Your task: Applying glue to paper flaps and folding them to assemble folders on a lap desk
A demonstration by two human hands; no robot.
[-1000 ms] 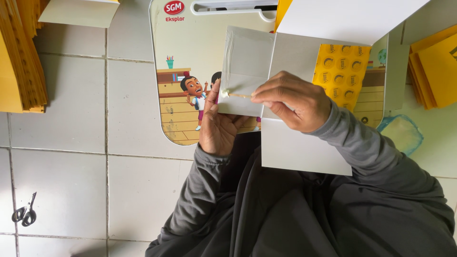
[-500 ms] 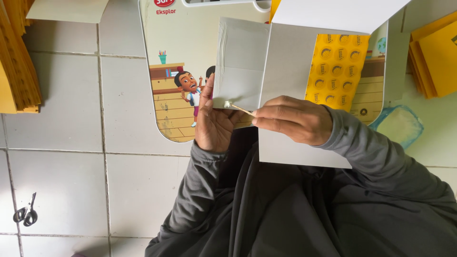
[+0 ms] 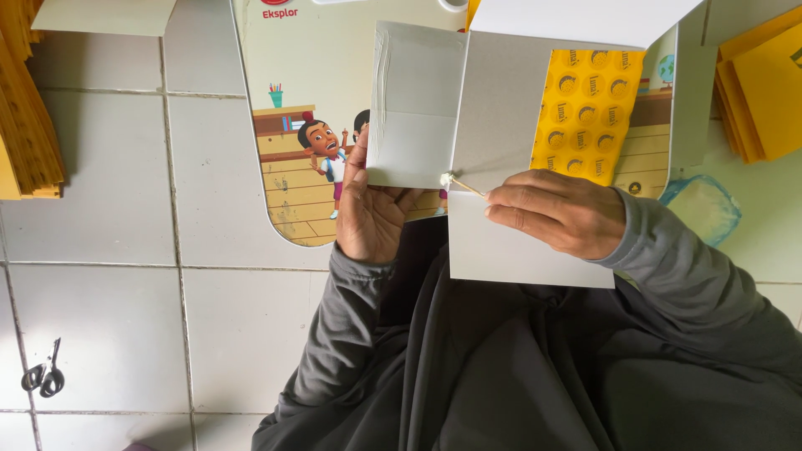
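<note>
A partly folded grey-white card sheet, yellow-patterned on its outer face, is held up in front of me. My left hand grips its left flap from below, thumb on the flap's edge. My right hand pinches a thin wooden stick with a blob of pale glue on its tip. The tip touches the fold line at the flap's lower corner. A shiny glue streak runs down the flap's left edge.
Under the sheet lies a large printed cardboard panel with a cartoon picture, on a white tiled floor. Stacks of yellow folded cards sit at the left edge and the right edge. Small scissors lie at lower left.
My right hand has slid down and to the right along the sheet, bringing the glue stick's tip to the flap's lower corner. The sheet sits a bit lower in view.
</note>
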